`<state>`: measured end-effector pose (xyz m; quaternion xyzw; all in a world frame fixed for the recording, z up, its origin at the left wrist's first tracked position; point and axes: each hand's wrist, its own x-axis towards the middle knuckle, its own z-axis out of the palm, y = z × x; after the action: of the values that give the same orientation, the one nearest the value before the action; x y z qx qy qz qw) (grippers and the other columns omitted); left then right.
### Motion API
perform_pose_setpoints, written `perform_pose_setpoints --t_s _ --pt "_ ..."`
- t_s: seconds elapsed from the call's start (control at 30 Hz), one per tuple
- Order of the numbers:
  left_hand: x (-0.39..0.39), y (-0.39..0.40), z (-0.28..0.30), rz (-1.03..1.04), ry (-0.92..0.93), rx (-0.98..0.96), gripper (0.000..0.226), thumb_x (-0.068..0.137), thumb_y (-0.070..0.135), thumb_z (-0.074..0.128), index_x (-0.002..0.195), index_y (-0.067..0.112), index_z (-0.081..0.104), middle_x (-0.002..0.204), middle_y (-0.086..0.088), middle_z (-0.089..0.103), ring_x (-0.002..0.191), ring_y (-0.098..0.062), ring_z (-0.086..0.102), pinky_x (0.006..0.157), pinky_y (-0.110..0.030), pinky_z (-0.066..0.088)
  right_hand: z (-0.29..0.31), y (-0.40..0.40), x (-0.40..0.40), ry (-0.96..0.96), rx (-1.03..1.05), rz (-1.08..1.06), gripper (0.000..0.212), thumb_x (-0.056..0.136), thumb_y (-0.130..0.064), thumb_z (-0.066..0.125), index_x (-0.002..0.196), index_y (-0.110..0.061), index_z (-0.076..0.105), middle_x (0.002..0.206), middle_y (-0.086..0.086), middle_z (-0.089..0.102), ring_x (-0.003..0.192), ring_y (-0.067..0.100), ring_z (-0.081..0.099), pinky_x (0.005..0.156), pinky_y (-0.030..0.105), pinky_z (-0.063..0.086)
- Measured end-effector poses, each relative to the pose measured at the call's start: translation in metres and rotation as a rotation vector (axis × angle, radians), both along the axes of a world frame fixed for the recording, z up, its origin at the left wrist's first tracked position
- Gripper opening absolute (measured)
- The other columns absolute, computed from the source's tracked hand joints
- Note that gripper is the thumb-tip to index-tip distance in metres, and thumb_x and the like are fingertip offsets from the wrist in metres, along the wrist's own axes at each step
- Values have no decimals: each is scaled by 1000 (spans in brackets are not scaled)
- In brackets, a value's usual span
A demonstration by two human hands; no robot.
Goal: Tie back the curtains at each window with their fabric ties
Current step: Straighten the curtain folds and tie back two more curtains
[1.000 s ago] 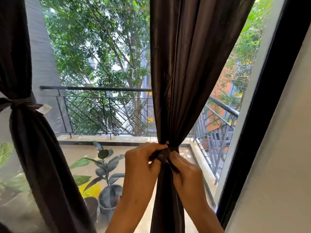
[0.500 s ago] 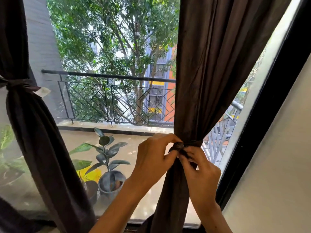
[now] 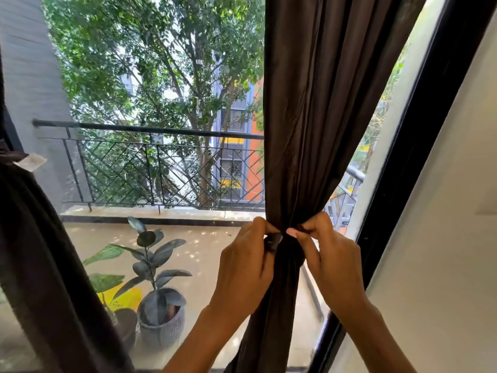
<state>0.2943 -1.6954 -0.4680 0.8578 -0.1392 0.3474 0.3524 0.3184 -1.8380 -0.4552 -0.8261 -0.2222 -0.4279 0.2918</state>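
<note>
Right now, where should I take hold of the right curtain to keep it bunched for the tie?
Probably at its narrow gathered waist, where the right curtain pinches in; come from both sides, as the left hand and right hand do.

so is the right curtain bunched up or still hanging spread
Bunched. The right curtain narrows to a tight waist where the left hand and right hand pinch the fabric tie.

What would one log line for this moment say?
step: tying right curtain | left hand: pinches fabric tie | right hand: pinches tie | left curtain: already tied
</note>
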Motion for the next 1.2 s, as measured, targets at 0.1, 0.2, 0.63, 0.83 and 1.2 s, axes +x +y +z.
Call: perform_pose_setpoints --t_s 0.1,0.2,0.63,0.83,1.2 --pt "-3 -12 -1 49 6 -31 11 84 14 49 93 17 54 86 3 55 69 -12 53 58 -14 34 -1 4 4 -27 61 -75 33 88 -41 53 84 -9 59 59 1 66 53 21 67 43 36 52" --pt "-4 -19 1 69 -14 -47 16 76 8 51 90 15 55 82 1 53 69 -13 50 59 -15 32 -6 9 5 -45 204 -60 19 84 -36 65 84 -18 57 61 -5 66 53 11 65 46 32 52" --pt "0 -6 1 26 -30 -231 31 80 2 62 86 31 51 81 9 50 77 8 48 66 -4 35 -30 3 -2 -72 -148 9 38 87 -27 56 121 -12 65 107 3 61 98 14 55 91 22 34" --pt "1 -3 -2 20 -43 -217 23 84 5 59 89 28 57 79 9 51 77 3 49 64 -6 36 -21 4 -5 -58 -170 -41 26 88 -17 46 96 -13 70 102 2 58 88 18 57 79 17 28" --pt "1 0 3 35 -30 -280 15 82 17 70 82 31 67 68 15 49 73 -2 49 55 -8 32 -7 0 5 -238 -257 77 13 81 -5 59 76 -6 71 92 9 67 84 24 62 83 19 36"
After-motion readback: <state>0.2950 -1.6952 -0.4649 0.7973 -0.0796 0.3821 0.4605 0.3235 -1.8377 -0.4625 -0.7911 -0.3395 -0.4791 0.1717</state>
